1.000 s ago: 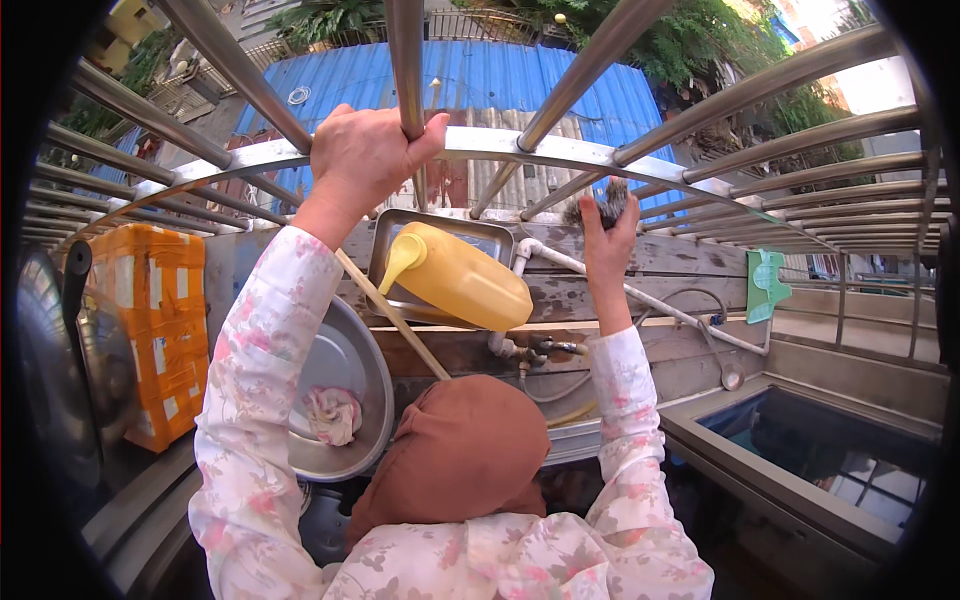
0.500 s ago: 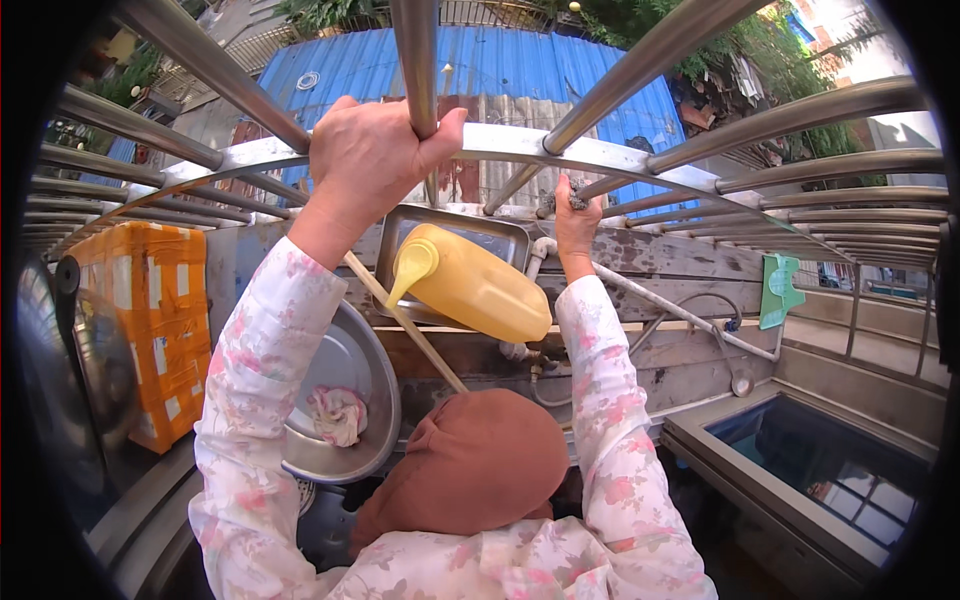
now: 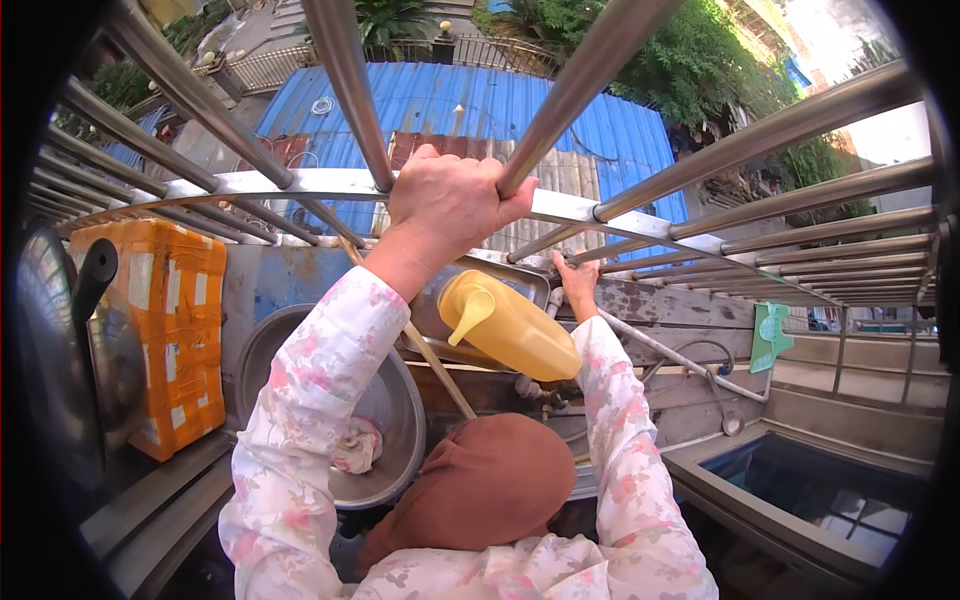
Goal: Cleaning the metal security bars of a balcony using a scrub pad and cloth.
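My left hand (image 3: pixel 448 208) is closed over the flat metal rail (image 3: pixel 340 184) of a window cage, beside an upright bar (image 3: pixel 575 85). Lower and to the right, my right hand (image 3: pixel 578 283) is curled at the foot of the bars, thumb raised. The grey steel wool scourer that shows in it in the earlier frame is hidden now behind the fingers and bars. Between my forearms a yellow plastic jug (image 3: pixel 525 335) with a spout lies tilted over a metal tray (image 3: pixel 432 300). A wooden stick (image 3: pixel 440 368) slants beside it.
At the left are a grey basin (image 3: pixel 408 425) holding a crumpled cloth (image 3: pixel 357 447) and an orange-taped box (image 3: pixel 185 330). A white pipe (image 3: pixel 650 345) runs along the planks at right, near a green plastic piece (image 3: pixel 769 338). A blue metal roof (image 3: pixel 620 130) lies beyond the bars.
My left hand has shifted right along the rail, past a bar. My right hand has gone lower in the picture, and its scourer no longer shows. The whole view has swung somewhat.
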`<action>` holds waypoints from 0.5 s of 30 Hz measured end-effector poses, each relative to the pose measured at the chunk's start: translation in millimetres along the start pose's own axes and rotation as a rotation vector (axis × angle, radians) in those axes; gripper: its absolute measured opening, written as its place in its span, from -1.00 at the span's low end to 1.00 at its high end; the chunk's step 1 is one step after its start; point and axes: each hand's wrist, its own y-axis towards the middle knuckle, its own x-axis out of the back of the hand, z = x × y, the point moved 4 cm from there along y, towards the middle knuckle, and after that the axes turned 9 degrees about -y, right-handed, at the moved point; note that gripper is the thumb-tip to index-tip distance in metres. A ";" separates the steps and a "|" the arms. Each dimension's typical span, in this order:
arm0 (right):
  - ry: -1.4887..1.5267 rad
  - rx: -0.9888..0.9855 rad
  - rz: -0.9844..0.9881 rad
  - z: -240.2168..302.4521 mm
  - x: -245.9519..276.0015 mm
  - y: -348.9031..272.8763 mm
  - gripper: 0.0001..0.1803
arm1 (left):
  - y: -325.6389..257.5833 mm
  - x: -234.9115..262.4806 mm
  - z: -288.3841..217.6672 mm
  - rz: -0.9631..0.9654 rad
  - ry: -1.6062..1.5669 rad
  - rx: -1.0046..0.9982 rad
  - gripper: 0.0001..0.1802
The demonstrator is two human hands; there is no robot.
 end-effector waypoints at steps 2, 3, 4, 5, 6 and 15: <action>0.174 -0.086 -0.119 -10.6 26.2 8.5 -0.58 | 8.4 -5.6 -3.4 -0.020 -0.004 -0.006 -0.54; 0.332 -0.079 -0.114 23.3 38.6 1.7 -0.63 | -1.8 -3.5 3.8 0.016 0.040 0.007 -0.54; 0.437 -0.053 -0.148 47.0 62.9 0.6 -0.67 | -3.6 4.2 6.4 0.050 0.034 0.050 -0.53; 0.537 -0.019 -0.198 63.2 93.3 6.7 -0.71 | -1.3 7.8 4.7 0.059 0.030 0.054 -0.51; 0.659 -0.061 -0.153 77.5 117.8 8.8 -0.74 | -1.7 12.3 7.7 0.049 0.018 0.053 -0.50; 1.101 0.150 -0.245 84.4 155.6 24.3 -0.80 | 5.9 10.5 -4.1 0.037 0.015 0.060 -0.46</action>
